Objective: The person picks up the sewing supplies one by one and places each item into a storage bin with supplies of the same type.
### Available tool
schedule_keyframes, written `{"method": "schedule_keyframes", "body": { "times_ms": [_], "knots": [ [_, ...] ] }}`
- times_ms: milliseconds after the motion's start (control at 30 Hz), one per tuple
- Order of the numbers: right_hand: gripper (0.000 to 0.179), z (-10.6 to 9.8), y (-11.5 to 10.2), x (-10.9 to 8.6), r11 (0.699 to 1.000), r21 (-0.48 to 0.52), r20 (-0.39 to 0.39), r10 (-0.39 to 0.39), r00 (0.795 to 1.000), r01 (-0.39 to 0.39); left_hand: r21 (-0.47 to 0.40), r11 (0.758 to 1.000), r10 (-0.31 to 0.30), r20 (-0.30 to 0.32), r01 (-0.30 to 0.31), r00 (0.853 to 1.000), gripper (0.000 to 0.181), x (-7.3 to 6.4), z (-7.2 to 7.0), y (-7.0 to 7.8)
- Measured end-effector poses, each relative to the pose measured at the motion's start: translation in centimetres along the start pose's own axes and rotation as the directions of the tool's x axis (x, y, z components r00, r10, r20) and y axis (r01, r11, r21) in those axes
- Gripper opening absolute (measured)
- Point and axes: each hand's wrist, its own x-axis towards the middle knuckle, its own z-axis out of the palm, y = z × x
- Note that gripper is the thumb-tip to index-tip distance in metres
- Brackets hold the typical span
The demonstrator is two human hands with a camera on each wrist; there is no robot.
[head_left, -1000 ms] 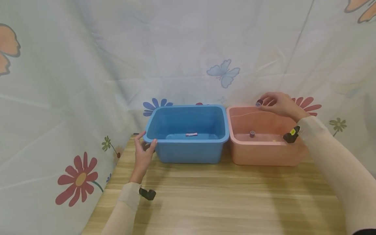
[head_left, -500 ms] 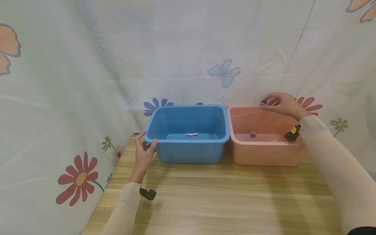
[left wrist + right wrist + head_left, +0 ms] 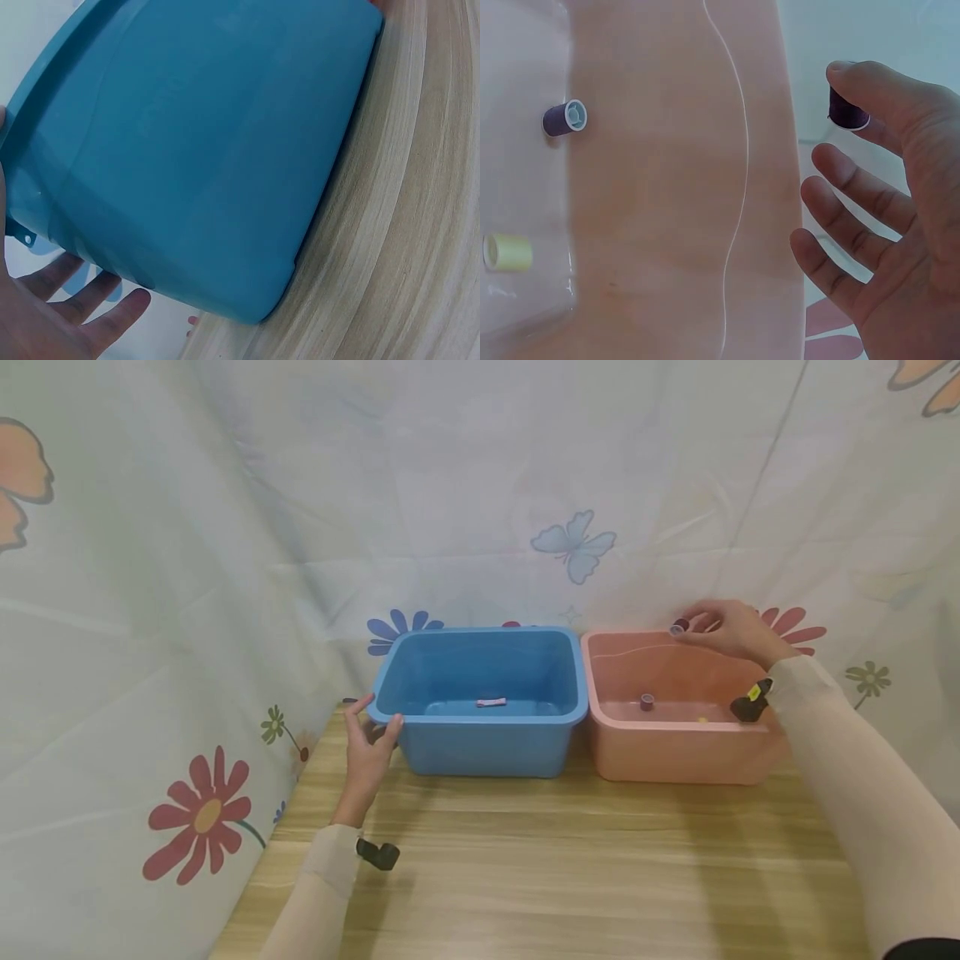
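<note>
In the head view my left hand [image 3: 367, 760] holds the near left corner of the blue tub [image 3: 483, 747], thumb at the front rim. Several of its fingers lie along the tub's side in the left wrist view. Over the back rim of the pink tub [image 3: 686, 756], my right hand [image 3: 731, 627] pinches a dark purple thread spool [image 3: 847, 111] between thumb and forefinger; the other fingers are spread apart. Another dark spool [image 3: 564, 118] and a yellow spool [image 3: 508, 253] lie on the pink tub's floor. A small pink strip [image 3: 491, 702] lies inside the blue tub.
Both tubs stand side by side on a wooden table [image 3: 525, 860], close to a printed curtain [image 3: 450, 485] behind. A thin pale line curves along the pink tub's inner back wall; I cannot tell whether it is thread.
My right hand has shifted slightly right and down with the dark purple thread spool still pinched. The left hand keeps its place on the blue tub.
</note>
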Motion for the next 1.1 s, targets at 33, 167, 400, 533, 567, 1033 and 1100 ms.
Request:
{"method": "schedule_keyframes", "body": {
  "times_ms": [33,167,400,533,567,1033,1100],
  "knots": [
    [0.06,0.0,0.0,0.0,1.0,0.004,0.008,0.007,1.0,-0.008,-0.002,1.0,0.0,0.0,0.0,1.0,0.071,0.0,0.0,0.0],
    [0.063,0.1,-0.1,0.0,0.998,0.019,0.031,0.055,0.998,-0.055,0.005,1.0,0.001,-0.005,-0.001,1.0,0.071,0.0,0.0,0.0],
    [0.063,0.1,-0.1,0.1,0.998,0.0,0.038,0.058,0.998,-0.058,0.007,1.0,0.004,-0.006,-0.004,1.0,0.071,0.0,0.0,0.0],
    [0.06,0.1,0.2,0.2,0.999,-0.004,0.037,0.051,0.998,-0.051,0.005,1.0,0.005,-0.009,-0.005,1.0,0.072,0.0,0.0,-0.1],
    [0.059,0.2,0.3,0.3,0.999,-0.006,0.041,0.052,0.998,-0.052,0.005,1.0,0.004,-0.009,-0.004,1.0,0.073,0.0,0.0,-0.1],
    [0.06,0.4,0.6,0.4,0.999,-0.003,0.093,0.054,0.994,-0.054,-0.002,1.0,0.005,0.003,-0.005,1.0,0.073,0.0,-0.1,0.0],
    [0.058,0.4,0.8,0.4,0.999,-0.012,0.084,0.051,0.995,-0.05,0.002,1.0,-0.007,0.007,0.007,1.0,0.073,0.0,-0.1,0.2]
  ]
}}
